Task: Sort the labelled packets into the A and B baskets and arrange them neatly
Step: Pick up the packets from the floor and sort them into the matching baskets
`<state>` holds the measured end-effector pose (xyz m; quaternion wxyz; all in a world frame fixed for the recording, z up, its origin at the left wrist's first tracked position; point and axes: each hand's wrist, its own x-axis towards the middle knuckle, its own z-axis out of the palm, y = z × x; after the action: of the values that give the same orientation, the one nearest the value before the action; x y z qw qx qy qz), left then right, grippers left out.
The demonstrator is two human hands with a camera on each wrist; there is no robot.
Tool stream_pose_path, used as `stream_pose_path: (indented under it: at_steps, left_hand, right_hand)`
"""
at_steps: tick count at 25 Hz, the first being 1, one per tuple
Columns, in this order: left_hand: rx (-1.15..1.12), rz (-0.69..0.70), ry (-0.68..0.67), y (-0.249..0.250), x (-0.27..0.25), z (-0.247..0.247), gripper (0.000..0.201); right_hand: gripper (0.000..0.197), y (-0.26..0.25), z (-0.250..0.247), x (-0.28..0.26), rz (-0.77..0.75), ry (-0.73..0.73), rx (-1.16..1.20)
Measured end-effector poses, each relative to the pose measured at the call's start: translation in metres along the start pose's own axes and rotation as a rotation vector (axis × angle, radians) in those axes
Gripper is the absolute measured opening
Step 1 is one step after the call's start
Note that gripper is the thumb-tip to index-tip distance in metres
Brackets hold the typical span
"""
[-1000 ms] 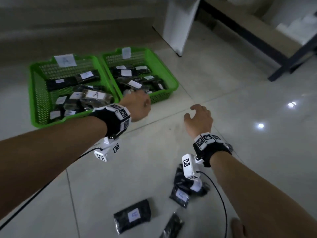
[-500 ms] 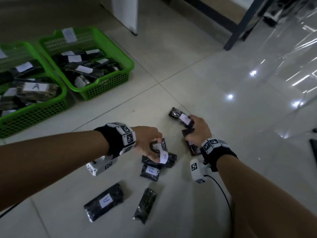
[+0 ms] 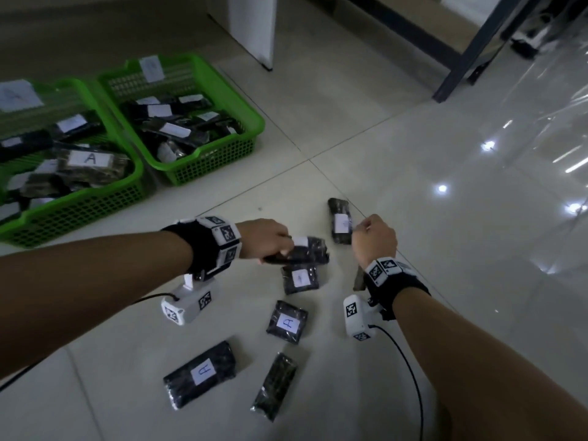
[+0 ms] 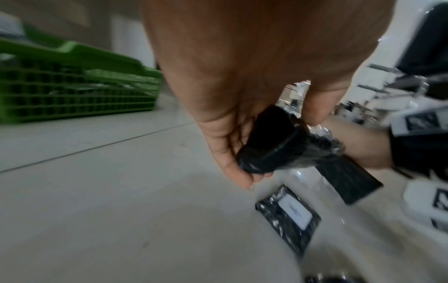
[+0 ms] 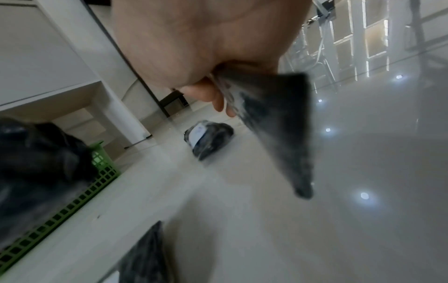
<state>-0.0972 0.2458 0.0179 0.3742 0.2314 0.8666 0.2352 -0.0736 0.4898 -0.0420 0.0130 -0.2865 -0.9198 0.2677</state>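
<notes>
L hand (image 3: 267, 238) gripping black pkt (image 3: 307, 251) above tiled floor (image 3: 397, 192), R hand (image 3: 375, 238) pinching second dark pkt (image 5: 278, 122), A-labelled pkts lying below, green baskets (image 3: 203, 163) sitting upper left

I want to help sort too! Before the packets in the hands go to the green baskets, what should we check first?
1. Left hand grips its packet: ok.
2. Right hand holds its own packet: ok.
3. Letter on the left hand's packet: cannot tell, the label is blurred and partly covered.
4. Letter on the right hand's packet: cannot tell, no label shows.
5. A basket marked with an A sign: ok. The other basket's sign: cannot tell, too blurred.
6. Floor work finished: not ok, packets remain, including a long A packet and a square A packet.
</notes>
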Motion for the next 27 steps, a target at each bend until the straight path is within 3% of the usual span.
stream_pose_path:
  at_steps: [1,4,5,9,12,14,16,18,22,27]
  left_hand:
    - [-0.156,0.006,0.038,-0.006,-0.003,-0.008,0.035]
    - [-0.626,-0.114,0.178,-0.023,-0.019,-0.034,0.032]
    - [-0.707,-0.138,0.218,-0.032,-0.023,-0.041,0.03]
    - [-0.911,-0.164,0.37,-0.058,-0.041,-0.062,0.028]
    - [-1.009,-0.17,0.559,-0.084,-0.052,-0.079,0.02]
    - [-0.955,-0.157,0.72,-0.106,-0.059,-0.088,0.033]
    - [-0.735,-0.2,0.875,-0.126,-0.075,-0.095,0.06]
    - [-0.508,-0.225,1.026,-0.137,-0.095,-0.099,0.071]
    - [-0.142,-0.07,1.211,-0.151,-0.12,-0.101,0.067]
    - [-0.172,-0.064,1.275,-0.171,-0.133,-0.105,0.061]
  right_hand:
    - [0.026,-0.004,0.002,0.004,0.046,0.003,0.017]
    - [0.064,-0.019,0.012,0.011,0.098,-0.114,-0.03]
    - [0.065,-0.024,0.015,0.013,0.084,-0.155,-0.089]
    - [0.031,-0.046,0.02,0.015,-0.113,-0.16,-0.075]
    - [0.032,-0.094,0.032,0.002,-0.384,-0.117,0.16]
    - [0.037,-0.132,0.04,-0.011,-0.516,-0.139,0.302]
    - [0.042,-0.166,0.048,-0.023,-0.595,-0.152,0.404]
    - [0.043,-0.192,0.056,-0.03,-0.643,-0.165,0.47]
    - [0.042,-0.225,0.064,-0.038,-0.567,-0.199,0.595]
    - [0.05,-0.256,0.074,-0.049,-0.515,-0.224,0.576]
